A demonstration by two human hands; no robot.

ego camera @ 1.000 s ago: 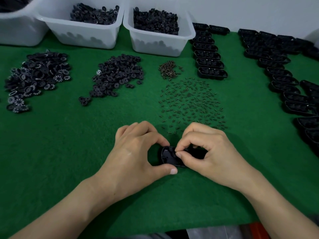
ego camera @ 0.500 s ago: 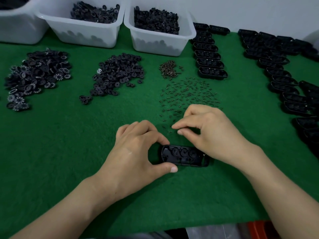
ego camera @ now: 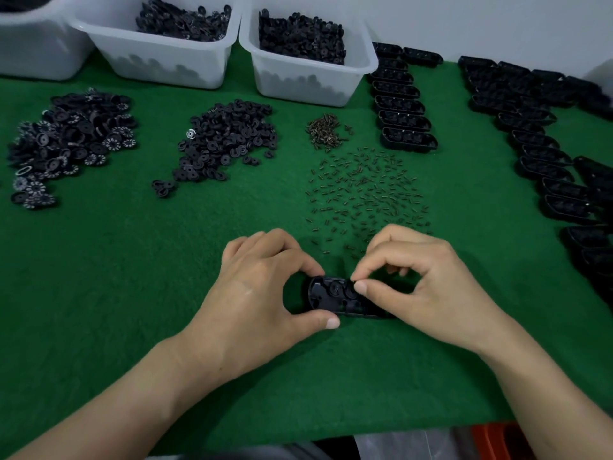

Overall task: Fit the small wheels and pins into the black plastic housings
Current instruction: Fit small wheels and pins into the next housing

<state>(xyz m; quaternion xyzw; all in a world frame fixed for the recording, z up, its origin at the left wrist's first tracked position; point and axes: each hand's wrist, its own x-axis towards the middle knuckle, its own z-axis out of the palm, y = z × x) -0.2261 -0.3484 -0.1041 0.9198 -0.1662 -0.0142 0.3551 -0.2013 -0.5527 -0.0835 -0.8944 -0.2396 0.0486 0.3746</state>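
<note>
Fitting step — left hand (ego camera: 262, 293) grips the housing (ego camera: 326, 293), right hand (ego camera: 421, 287) pinches what seems a pin; next, seat it squarely.

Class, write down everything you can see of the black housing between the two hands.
The black housing is a shallow oblong tray of glossy black plastic with a rounded end, lying flat, open side up, on the green felt. Round wheel-like parts sit inside. The left hand grips its left end. The right hand pinches just above its middle and hides the right end; anything pinched is too small to see.
</note>
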